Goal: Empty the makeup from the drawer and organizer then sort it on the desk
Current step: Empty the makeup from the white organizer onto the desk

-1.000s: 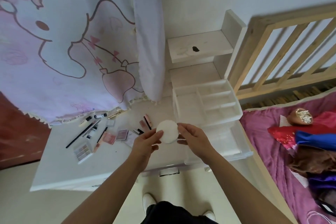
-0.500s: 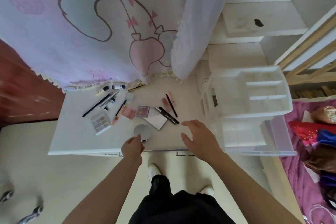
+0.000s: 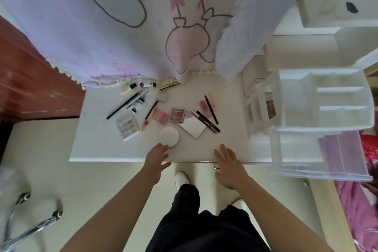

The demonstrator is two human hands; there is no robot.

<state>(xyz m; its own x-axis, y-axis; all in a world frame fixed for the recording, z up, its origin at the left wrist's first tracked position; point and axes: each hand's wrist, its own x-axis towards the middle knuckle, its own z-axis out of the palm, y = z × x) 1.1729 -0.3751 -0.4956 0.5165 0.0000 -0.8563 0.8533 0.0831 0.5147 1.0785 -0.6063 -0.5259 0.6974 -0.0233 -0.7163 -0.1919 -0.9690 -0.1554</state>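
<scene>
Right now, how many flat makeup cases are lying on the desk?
6: gridded palette left; pink case and mauve compact centre; white rectangular case right of them; round compact at the left hand; small clear case behind. The organizer may hide more.

The person wears loose black trousers (image 3: 204,229) and white shoes (image 3: 182,178). The left hand (image 3: 157,155) and right hand (image 3: 229,166) are bare, as are both forearms.

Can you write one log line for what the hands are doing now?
left hand: fingers at near edge of round white compact lying on desk | right hand: open, holding nothing
</scene>
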